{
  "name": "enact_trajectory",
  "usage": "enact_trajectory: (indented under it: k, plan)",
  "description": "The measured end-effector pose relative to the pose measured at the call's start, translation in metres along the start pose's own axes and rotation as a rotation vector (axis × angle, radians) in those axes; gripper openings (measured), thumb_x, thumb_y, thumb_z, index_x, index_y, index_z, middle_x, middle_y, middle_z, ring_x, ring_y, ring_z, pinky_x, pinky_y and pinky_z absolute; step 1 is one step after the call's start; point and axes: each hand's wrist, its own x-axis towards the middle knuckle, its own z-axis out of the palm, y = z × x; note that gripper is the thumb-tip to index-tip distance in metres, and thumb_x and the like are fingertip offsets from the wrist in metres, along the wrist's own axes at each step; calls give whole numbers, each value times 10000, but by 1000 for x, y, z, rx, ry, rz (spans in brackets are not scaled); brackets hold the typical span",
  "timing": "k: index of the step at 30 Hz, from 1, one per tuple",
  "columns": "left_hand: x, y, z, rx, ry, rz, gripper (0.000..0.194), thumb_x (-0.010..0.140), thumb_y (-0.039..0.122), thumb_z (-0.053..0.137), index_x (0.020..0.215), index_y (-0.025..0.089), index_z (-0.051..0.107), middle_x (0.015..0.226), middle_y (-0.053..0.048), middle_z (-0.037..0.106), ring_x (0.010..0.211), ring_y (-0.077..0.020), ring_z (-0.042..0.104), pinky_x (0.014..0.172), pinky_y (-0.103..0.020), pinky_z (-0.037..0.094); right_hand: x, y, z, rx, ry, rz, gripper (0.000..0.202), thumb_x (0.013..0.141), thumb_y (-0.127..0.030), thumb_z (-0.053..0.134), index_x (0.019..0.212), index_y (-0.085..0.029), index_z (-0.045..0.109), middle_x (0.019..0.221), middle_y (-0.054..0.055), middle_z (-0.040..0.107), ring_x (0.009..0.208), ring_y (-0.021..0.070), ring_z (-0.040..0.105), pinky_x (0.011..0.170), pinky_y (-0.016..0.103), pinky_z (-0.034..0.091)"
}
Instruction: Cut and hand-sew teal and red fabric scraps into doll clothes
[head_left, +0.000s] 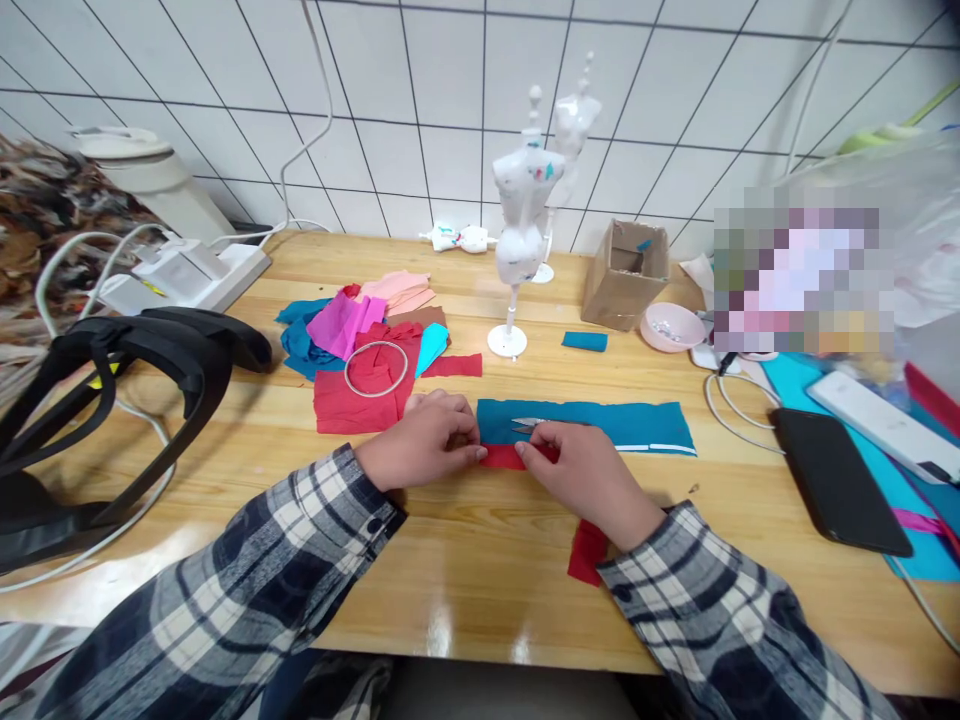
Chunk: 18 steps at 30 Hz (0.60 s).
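A blue strip of crepe-like paper (600, 420) lies flat, a white line along its lower edge. Against that edge is a narrow red strip (502, 457). My left hand (429, 440) pinches the red strip's left end between thumb and forefinger. My right hand (589, 470) is closed, its thumb and forefinger pinching the strip a little further right. Slim pointed metal blades (528, 424), apparently small scissors, stick out leftward from under my right hand; their handles are hidden. Below my right wrist is another red piece (587, 552), partly covered.
Coloured sheets (360, 405) with a metal ring (346, 372) lie left. White dress forms (517, 215), a cardboard box (626, 280), a pink bowl (671, 335) and a blue roll (585, 342) stand or lie behind. A phone (836, 480) is right, a black headset (172, 370) left.
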Motion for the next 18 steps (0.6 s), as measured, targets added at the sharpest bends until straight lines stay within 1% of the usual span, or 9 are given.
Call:
enact_trajectory:
  k: [4,8,13,18]
  plan:
    - [0,5,1,27,-18,-9,216,875,352,548,784,189,657,843,-38,603,874,-208,519,780,-345,352,-2,0,-2,-113,-25,20,329,888,-424,496,669,-220,631,658,16,666,603,159,555,540,279,281]
    - [0,7,3,71,-16,-59,203,858,331,552,752,184,646,816,-36,598,856,-210,522,768,-348,350,1,-1,2,-177,-17,22,316,893,-441,489,704,-234,636,683,17,682,631,172,575,541,284,262]
    - [0,9,5,79,5,-87,187,847,313,543,741,185,628,794,-32,598,839,-207,523,765,-344,354,5,-2,6,-209,-21,29,326,901,-463,469,732,-241,637,690,21,689,650,187,594,543,286,256]
    - [1,12,5,102,18,-124,193,836,310,539,713,183,618,790,-28,607,837,-209,529,764,-358,339,7,-1,7,-217,-43,42,312,898,-451,480,750,-232,645,733,33,701,684,190,611,555,284,282]
